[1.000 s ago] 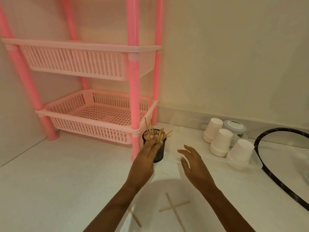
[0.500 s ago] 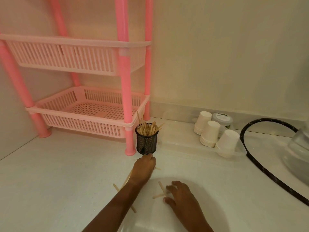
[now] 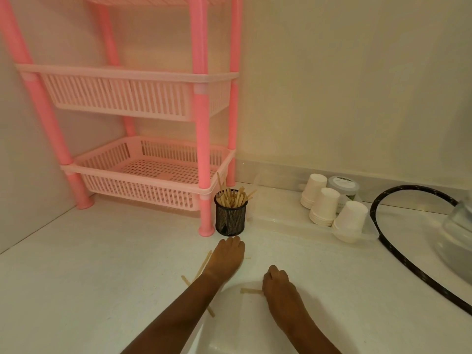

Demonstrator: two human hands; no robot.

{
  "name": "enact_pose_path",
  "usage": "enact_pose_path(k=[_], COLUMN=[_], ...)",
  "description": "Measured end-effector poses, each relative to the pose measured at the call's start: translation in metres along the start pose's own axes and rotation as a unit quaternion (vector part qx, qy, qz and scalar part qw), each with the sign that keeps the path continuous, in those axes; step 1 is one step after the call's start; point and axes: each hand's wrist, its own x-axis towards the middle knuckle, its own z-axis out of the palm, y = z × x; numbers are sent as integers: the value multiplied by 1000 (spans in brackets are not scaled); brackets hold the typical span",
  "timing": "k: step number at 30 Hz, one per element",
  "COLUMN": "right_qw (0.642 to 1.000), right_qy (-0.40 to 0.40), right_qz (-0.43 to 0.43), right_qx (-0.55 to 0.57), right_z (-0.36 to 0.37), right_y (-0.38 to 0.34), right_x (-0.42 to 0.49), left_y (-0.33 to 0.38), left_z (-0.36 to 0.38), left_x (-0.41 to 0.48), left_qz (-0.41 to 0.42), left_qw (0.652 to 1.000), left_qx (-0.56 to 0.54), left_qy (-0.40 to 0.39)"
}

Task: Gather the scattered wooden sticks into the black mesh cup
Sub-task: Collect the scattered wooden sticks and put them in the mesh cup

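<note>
wooden sticks [image 3: 203,264] lie flat just in front of the black mesh cup [image 3: 231,219]; thin, light, stiff, so I'd pinch an end. right grip [image 3: 278,284] is curled on 1, left grip [image 3: 226,256] can't tell

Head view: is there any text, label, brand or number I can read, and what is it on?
No text can be read.
Lid label on the round tub behind the paper cups: dark marks, too blurred to read.
No print visible on the paper cups, black mesh cup or pink rack.
</note>
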Motion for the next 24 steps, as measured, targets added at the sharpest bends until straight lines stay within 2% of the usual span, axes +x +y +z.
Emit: enact_pose_path(k=[4,10,12,14,16,21,22,24], right_qw=[1000,999,998,994,994,993,993,990], right_qy=[19,29,65,112,108,108,103,112], right_qz=[9,5,14,5,4,5,8,10], right_qx=[18,23,7,-3,-12,-56,-63,-85], right_z=[2,5,0,-5,-5,3,3,1], right_y=[0,3,-2,-6,-8,-7,-8,-10], right_x=[0,-3,-6,-9,-11,-12,-12,-10], left_y=[2,2,3,7,5,9,11,15], left_z=[-2,2,5,-12,-16,-4,-6,-9], left_x=[-4,-1,1,2,5,8,8,3], left_qz=[8,-67,-81,-108,-116,-130,-131,-115], left_qw=[1000,997,995,992,985,977,977,990], left_qx=[3,-25,-55,-55,-108,-121,-123,-73], left_qy=[-3,-8,-6,-43,-67,-116,-118,-47])
